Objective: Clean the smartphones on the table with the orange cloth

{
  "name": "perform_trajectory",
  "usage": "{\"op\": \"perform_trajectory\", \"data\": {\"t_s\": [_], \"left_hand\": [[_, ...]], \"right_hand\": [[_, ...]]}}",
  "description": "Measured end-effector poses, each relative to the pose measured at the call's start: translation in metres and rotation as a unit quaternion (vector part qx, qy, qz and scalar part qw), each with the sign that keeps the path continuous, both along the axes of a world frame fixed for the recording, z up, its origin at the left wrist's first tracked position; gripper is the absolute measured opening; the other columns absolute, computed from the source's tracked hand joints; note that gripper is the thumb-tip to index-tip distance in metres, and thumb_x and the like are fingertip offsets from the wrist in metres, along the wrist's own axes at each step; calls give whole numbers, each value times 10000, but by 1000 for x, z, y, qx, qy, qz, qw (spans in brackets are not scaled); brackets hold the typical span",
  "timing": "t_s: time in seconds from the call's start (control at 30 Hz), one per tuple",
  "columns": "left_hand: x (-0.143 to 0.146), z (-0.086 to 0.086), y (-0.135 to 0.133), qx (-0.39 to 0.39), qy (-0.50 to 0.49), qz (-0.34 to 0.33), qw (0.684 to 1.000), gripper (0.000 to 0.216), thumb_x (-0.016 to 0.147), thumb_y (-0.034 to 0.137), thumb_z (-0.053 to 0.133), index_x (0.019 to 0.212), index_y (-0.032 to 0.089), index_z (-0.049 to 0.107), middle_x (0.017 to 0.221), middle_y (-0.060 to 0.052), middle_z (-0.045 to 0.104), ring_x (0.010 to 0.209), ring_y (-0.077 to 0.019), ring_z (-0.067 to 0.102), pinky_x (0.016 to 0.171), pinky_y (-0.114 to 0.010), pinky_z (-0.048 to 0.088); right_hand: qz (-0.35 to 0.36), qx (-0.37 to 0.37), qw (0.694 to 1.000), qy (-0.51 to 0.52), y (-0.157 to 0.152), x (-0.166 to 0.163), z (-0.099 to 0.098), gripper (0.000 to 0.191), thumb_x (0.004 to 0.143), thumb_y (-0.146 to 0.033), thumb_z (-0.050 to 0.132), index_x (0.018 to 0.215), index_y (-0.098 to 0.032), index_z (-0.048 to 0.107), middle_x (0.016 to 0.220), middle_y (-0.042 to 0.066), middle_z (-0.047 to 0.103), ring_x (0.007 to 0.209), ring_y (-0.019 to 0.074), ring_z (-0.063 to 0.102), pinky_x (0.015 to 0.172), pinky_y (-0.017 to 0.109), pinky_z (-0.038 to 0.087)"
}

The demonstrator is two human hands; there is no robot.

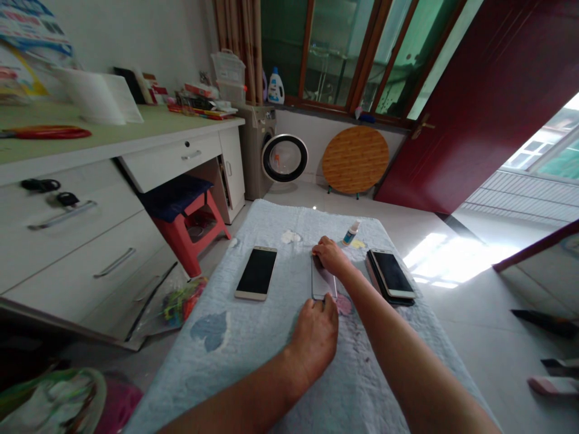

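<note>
On the cloth-covered table, a glossy phone-sized panel lies in front of me, pale with reflections; whether it is a phone or a sheet of glass I cannot tell. My left hand has its fingers closed on the near edge. At the far edge, my right hand grips with bent fingers and hides that end. A gold-framed phone with a dark screen lies to the left. Right of my hands, a white-framed phone rests on a dark flat item. Beyond my right hand stands a small spray bottle.
A desk with drawers runs along the left wall, carrying a paper roll and red-handled pliers. Beneath it stands a red stool. Farther off are a washing machine with its door open and a round wooden board.
</note>
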State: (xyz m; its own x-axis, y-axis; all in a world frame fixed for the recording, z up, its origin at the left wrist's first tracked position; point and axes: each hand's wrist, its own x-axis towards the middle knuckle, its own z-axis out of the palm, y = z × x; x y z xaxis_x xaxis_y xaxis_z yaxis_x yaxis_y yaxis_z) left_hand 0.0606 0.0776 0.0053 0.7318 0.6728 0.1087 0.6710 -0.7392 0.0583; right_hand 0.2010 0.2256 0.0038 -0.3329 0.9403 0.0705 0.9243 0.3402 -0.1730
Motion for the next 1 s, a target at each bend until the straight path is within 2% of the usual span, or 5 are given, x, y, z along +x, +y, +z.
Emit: {"op": "perform_trajectory", "data": {"t_s": [0.3, 0.57, 0.67, 0.87, 1.0], "left_hand": [[-2, -4, 0, -6, -39, -4, 999, 454, 838, 59, 449, 1291, 39, 471, 1248, -202, 561, 1026, -263, 553, 879, -393, 432], [-4, -5, -3, -19, -44, 5, 999, 433, 861, 57, 421, 1287, 50, 494, 1329, -205, 529, 1122, -278, 528, 936, -418, 405], [-3, -4, -3, -27, -46, 8, 999, 425, 872, 65, 394, 1283, 48, 502, 1349, -205, 510, 1159, -287, 505, 958, -431, 398], [2, -1, 1, -78, -64, 41, 994, 472, 798, 36, 418, 1258, 86, 514, 1186, -176, 595, 1083, -295, 537, 849, -413, 463], [2, -2, 1, -92, -55, 32, 994, 491, 787, 33, 426, 1272, 63, 491, 1223, -203, 568, 1113, -320, 520, 841, -428, 474]], "right_hand": [[21, -2, 1000, -3, 0, -10, 1, 261, 905, -141, 462, 926, -166, 721, 1022, 94, 560, 891, 159, 501, 837, 240, 378], [120, -8, 991, -58, -24, -18, 10, 215, 873, -130, 503, 828, -158, 711, 961, 83, 607, 842, 167, 495, 806, 256, 366], [147, -31, 987, -57, -36, -20, 15, 200, 859, -125, 521, 786, -156, 705, 912, 68, 627, 802, 157, 505, 797, 259, 366], [197, -109, 973, -45, -57, -26, 32, 191, 818, -76, 552, 804, -161, 723, 877, 56, 661, 819, 145, 568, 828, 260, 372], [206, -148, 967, -16, -66, -27, 40, 204, 799, -63, 555, 832, -167, 727, 868, 41, 685, 831, 145, 597, 804, 239, 391]]}}
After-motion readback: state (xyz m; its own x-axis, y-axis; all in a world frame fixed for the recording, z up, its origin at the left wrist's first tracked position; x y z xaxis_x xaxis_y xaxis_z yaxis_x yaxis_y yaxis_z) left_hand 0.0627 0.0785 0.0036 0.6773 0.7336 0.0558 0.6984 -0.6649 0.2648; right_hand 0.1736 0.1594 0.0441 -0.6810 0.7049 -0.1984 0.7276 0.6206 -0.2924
